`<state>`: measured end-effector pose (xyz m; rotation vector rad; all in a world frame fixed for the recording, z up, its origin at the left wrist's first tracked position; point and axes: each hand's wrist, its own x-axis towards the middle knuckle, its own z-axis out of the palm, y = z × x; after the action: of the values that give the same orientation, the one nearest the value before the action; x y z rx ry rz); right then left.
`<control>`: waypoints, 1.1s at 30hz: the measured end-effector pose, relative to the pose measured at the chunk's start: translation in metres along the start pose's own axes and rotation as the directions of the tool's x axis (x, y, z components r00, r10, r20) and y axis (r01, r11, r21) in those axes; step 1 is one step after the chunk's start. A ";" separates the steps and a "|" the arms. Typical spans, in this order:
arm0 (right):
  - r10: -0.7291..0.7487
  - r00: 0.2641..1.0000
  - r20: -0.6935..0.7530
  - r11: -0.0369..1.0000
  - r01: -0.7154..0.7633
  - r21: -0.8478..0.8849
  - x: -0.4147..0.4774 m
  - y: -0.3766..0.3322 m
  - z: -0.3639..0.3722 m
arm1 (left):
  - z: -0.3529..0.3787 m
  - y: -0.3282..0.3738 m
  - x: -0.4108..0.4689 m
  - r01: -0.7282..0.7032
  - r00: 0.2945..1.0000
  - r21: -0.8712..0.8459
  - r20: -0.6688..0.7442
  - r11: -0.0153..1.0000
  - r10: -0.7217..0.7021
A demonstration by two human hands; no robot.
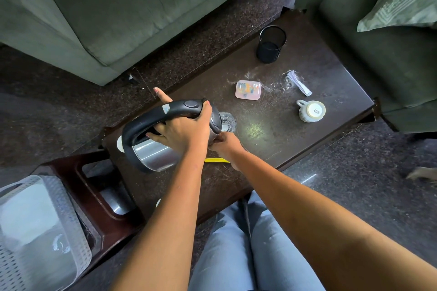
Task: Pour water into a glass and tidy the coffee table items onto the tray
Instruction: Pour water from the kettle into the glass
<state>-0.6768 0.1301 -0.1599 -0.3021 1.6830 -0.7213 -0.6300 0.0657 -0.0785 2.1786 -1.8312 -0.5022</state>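
Green sofas (82, 7) hem in a dark coffee table (331, 71), seen from over the sitter's knees. Far left, at about 8 o'clock off the table, a white tray (68, 215) sits on a wooden stand (94, 196).

Next along, the left hand (183, 131) is wrapped round the black handle of the kettle (153, 156), with the thumb over the top and one finger sticking straight out past it. The kettle is held tipped. Its long axis runs from the base at 8 o'clock to the spout at 2 o'clock, and the spout points at the glass (229, 121). The glass stands upright on the table, just beside the kettle's mouth on its 3 o'clock side.

The right hand (224, 146) is at 6 o'clock of the glass, tucked against the kettle's lower edge. It is the hand nearer the glass, but its fingers are hidden, so I cannot tell whether it grasps anything. I'd judge the pour is on or about to start, though no stream shows.

Further right, not yet tidied, are a pin box (248, 90), a pen pot (271, 45) at 12 o'clock of it, a folded paper (299, 82) and an upturned cup (311, 111)
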 end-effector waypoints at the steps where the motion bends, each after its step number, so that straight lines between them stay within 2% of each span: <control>1: 0.000 1.000 0.000 1.000 0.000 0.000 0.000 -0.001 0.000 | -0.001 0.000 0.000 -0.002 1.000 0.002 0.002 1.000 0.002; 18: -0.038 0.999 0.027 0.999 0.039 -0.020 -0.007 0.000 0.003 | -0.004 -0.003 0.003 -0.024 1.000 0.010 -0.014 1.000 0.025; 33: -0.073 0.997 0.033 0.961 0.079 -0.266 -0.003 0.001 0.004 | -0.003 -0.001 0.000 -0.037 0.999 0.044 0.003 0.998 0.037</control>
<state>-0.6720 0.1314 -0.1580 -0.5656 1.7552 -0.5437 -0.6279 0.0661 -0.0758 2.1683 -1.8977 -0.4602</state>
